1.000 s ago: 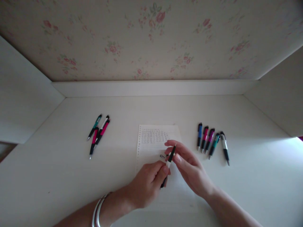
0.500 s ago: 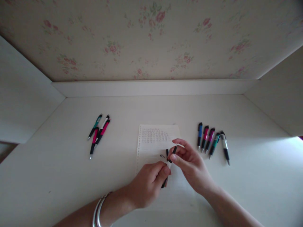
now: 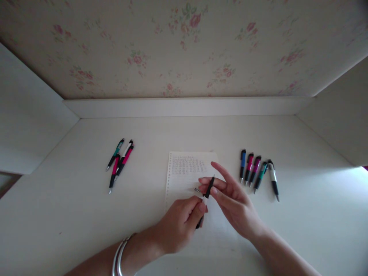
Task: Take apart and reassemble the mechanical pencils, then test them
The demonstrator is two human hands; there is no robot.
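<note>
The pen [image 3: 210, 187] is gripped by the left hand [image 3: 181, 222] over the paper [image 3: 184, 182], tip toward one o'clock. Its front is flanked by the right hand [image 3: 237, 207]; whether pinched cannot be told. Front-end handling seems underway; steadiness is called for.

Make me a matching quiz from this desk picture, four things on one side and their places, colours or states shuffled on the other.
Things:
1. left hand
2. blue pen
3. lined paper
4. bracelets

Places, colours or states:
A. silver-coloured
B. bearing handwriting near its top
C. gripping a white-and-black pen
D. leftmost of the five pens at right

Pairs: 1-C, 2-D, 3-B, 4-A
</note>
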